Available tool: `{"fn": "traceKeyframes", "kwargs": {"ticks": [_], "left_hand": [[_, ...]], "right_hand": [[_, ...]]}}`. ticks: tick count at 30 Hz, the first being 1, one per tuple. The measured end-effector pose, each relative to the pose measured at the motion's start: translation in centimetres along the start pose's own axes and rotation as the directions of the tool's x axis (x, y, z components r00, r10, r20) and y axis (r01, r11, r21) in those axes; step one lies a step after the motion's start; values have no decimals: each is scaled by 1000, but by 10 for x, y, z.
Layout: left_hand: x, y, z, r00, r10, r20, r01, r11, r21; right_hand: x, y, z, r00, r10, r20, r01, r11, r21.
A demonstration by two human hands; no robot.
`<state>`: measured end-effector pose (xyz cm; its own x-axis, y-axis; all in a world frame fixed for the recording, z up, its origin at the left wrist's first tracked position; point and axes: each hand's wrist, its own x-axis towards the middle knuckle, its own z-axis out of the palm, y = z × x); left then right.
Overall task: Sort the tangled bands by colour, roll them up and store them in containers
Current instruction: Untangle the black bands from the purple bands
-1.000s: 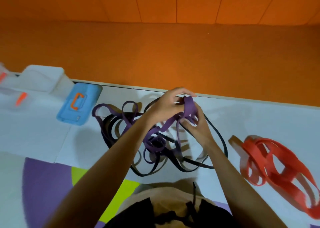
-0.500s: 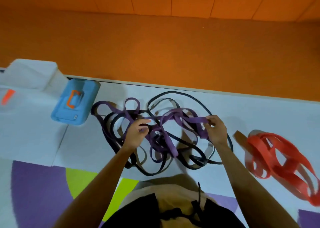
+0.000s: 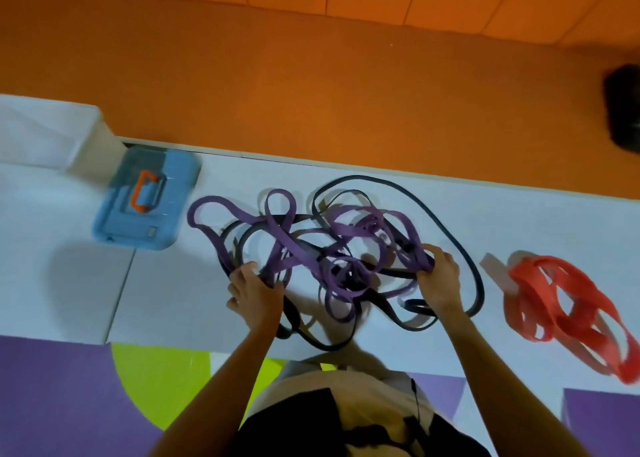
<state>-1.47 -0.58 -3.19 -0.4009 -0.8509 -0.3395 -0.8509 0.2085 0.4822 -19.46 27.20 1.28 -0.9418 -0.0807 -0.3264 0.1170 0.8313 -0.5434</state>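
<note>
Fingers (image 3: 275, 286) of the left hand (image 3: 254, 295) are curled round purple bands (image 3: 277, 234) and black bands (image 3: 446, 229) at the tangle's left edge. A purple strand at its right edge is pinched by the right hand (image 3: 441, 283). The tangle lies on the white mat (image 3: 69, 283). Red bands (image 3: 571, 304) are piled apart at the right. A blue box (image 3: 149, 200) is noted at the left with its lid closed, contents hidden.

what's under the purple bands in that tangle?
Black bands run beneath and through the purple bands, all on the white mat. The left hand and right hand grip strands and cover what lies under them. The layer order in the central knot cannot be told.
</note>
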Motion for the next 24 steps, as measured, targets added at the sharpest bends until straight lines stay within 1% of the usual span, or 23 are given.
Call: {"fn": "traceKeyframes", "kwargs": {"ticks": [2,4,6,8,11,12,13,14,15,17,19,20,21,22,23,24], "left_hand": [[10,-11,-8,988,-155,1,154,983,-98],[20,-22,-16,959,-282,26,281,933,-224],[28,-31,-21,937,-341,71,342,864,-370],[36,-38,-27,937,-331,113,347,840,-418],[47,-44,-34,949,-246,198,302,889,-343],[51,-46,-37,953,-211,216,272,909,-316],[54,-46,-40,957,-182,225,246,921,-301],[57,-47,-43,961,-161,225,226,926,-303],[59,-49,-46,966,-145,213,209,924,-319],[59,-52,-54,980,-114,163,170,908,-383],[55,-57,-63,991,-84,100,121,887,-446],[53,-58,-69,996,-69,53,86,878,-471],[53,-58,-76,998,-57,4,51,866,-498],[54,-59,-83,998,-55,-40,26,848,-529],[56,-59,-90,995,-59,-80,4,827,-562],[60,-59,-97,991,-61,-118,-21,804,-595]], "right_hand": [[-9,-10,8,996,-29,-89,23,997,-70],[-16,-20,17,988,-96,-125,82,990,-116],[-21,-30,25,982,-145,-124,127,982,-141],[-27,-40,32,975,-185,-127,165,974,-154],[-37,-51,42,953,-274,-128,248,950,-191],[-39,-55,46,936,-330,-123,302,932,-202],[-42,-60,50,904,-412,-116,383,899,-210],[-43,-66,57,856,-507,-100,482,853,-203],[-45,-75,65,802,-593,-68,576,799,-170],[-51,-102,87,703,-708,72,711,699,-70],[-57,-135,117,611,-749,257,771,636,21],[-60,-150,135,583,-727,363,765,642,58],[-63,-164,152,570,-669,476,737,672,62],[-67,-174,167,571,-585,577,704,710,24],[-69,-182,181,580,-499,643,679,733,-44],[-71,-185,190,590,-446,673,683,720,-123]]}}
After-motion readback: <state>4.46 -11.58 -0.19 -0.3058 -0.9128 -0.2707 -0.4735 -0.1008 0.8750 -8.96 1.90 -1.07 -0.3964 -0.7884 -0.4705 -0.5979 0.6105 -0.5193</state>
